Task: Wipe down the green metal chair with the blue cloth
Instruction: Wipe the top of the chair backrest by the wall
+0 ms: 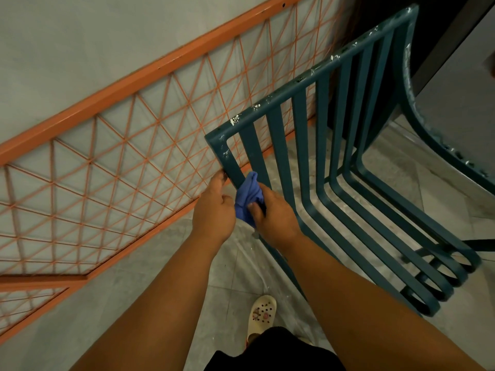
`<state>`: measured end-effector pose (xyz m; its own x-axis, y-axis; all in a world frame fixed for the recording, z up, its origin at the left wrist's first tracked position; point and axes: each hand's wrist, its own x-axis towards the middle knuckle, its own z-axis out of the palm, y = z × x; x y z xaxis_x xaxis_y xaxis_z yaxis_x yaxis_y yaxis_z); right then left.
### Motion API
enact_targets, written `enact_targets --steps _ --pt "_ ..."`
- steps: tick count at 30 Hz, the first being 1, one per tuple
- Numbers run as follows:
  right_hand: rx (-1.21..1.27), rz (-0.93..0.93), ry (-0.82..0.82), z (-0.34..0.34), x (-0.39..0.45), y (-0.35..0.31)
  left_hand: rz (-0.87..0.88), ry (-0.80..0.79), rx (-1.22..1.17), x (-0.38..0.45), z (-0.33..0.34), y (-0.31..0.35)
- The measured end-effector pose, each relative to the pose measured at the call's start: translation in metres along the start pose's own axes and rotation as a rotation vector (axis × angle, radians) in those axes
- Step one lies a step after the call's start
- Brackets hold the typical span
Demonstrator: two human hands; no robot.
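Observation:
The green metal chair point(332, 145) fills the right half of the view, its slatted back towards me and flecked with white paint along the top rail. My right hand point(276, 212) grips the bunched blue cloth point(247, 196) and presses it against the left upright of the chair back. My left hand point(214, 207) sits just left of the cloth, fingertips curled on the outer edge of that same upright.
An orange metal lattice railing point(112, 167) runs diagonally along the grey wall on the left, close behind the chair. Grey tiled floor point(230, 287) lies below, with my foot in a cream clog point(261, 315). A second green chair frame point(417, 121) curves at the right.

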<state>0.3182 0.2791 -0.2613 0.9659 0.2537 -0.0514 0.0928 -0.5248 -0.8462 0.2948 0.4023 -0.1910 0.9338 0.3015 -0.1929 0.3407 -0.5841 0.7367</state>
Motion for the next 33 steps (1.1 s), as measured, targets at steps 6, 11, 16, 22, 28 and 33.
enact_targets --steps 6,11,16,22,28,33 --pt "0.074 0.048 -0.131 -0.014 0.02 -0.025 -0.038 -0.02 -0.062 0.002 -0.001 0.002" --pt "0.379 0.208 -0.23 -0.013 0.016 -0.013 -0.035 -0.011 -0.076 0.004 0.002 -0.001" --pt "0.32 0.482 -0.256 -0.019 0.029 -0.021 -0.063 -0.022 -0.098 0.005 0.002 -0.001" --pt "0.07 0.061 0.087 0.015 0.018 -0.043 -0.055 0.015 -0.105 0.009 0.001 -0.002" --pt "-0.351 0.12 0.043 0.019 -0.037 0.013 -0.071 0.025 -0.1 0.007 0.001 -0.003" --pt "-0.224 0.276 -0.042 0.007 -0.032 0.018 -0.076 0.006 -0.116 0.009 0.004 -0.007"
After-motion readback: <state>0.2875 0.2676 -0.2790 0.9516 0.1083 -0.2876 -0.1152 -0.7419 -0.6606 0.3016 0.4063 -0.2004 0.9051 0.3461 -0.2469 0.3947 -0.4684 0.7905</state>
